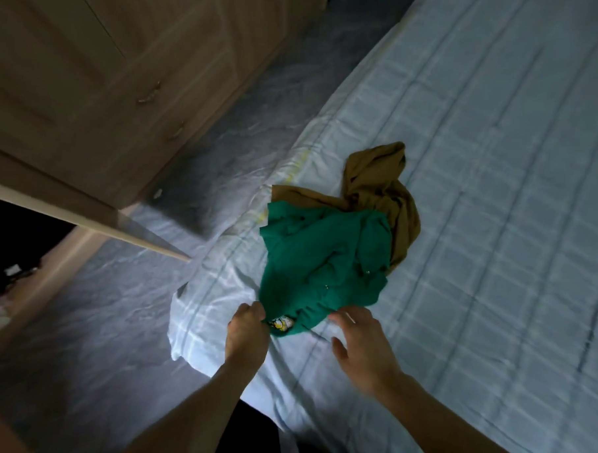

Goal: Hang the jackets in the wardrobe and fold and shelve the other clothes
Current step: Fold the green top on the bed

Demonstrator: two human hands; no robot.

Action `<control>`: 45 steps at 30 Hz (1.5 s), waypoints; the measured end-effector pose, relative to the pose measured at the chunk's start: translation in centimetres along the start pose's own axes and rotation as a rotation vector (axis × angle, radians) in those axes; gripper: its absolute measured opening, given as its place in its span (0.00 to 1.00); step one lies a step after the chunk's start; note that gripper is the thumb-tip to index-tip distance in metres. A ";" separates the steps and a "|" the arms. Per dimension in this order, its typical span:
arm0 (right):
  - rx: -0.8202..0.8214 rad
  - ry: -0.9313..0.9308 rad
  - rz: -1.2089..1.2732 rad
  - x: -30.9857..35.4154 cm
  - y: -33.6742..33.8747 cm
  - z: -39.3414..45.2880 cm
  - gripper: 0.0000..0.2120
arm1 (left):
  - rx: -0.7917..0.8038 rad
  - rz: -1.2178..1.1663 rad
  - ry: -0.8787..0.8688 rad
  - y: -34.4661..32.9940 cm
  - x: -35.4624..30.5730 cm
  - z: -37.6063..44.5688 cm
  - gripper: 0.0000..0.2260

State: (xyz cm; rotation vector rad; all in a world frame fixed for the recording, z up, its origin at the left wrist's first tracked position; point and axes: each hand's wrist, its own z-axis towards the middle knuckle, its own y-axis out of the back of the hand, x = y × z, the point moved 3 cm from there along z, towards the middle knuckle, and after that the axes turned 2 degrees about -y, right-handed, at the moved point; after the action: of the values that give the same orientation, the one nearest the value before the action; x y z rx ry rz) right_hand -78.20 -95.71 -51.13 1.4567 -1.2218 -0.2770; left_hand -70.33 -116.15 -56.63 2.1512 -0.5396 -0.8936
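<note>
Pinching green garment (pixel 323 261) hem near bed (pixel 499 166) edge: left hand (pixel 247 330); right hand (pixel 361 342) open alongside.

No text, label or number can be read anywhere.

Matt green cloth garment (pixel 323 261), soft brown fabric garment (pixel 378 188), quilted pale-blue bedspread (pixel 499 166), matt light wood-grain wardrobe (pixel 92 63)
</note>
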 end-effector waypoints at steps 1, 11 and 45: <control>-0.018 0.004 0.008 0.3 0.4 0.2 0.19 | -0.007 0.019 -0.011 0.5 -0.1 0.1 0.05; -0.139 -0.033 0.066 1.8 3.9 -1.9 0.22 | 0.071 0.053 0.058 0.9 -1.2 -0.2 0.12; -1.023 -0.148 0.571 19.2 27.7 -14.5 0.13 | -0.191 -0.314 -1.148 35.3 -30.2 -24.2 0.07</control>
State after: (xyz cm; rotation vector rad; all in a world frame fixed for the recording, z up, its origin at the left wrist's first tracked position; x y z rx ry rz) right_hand -73.42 -96.67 -14.76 0.1982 -1.2648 -0.5173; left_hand -76.13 -109.23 -5.09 1.3881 -0.6004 -2.2531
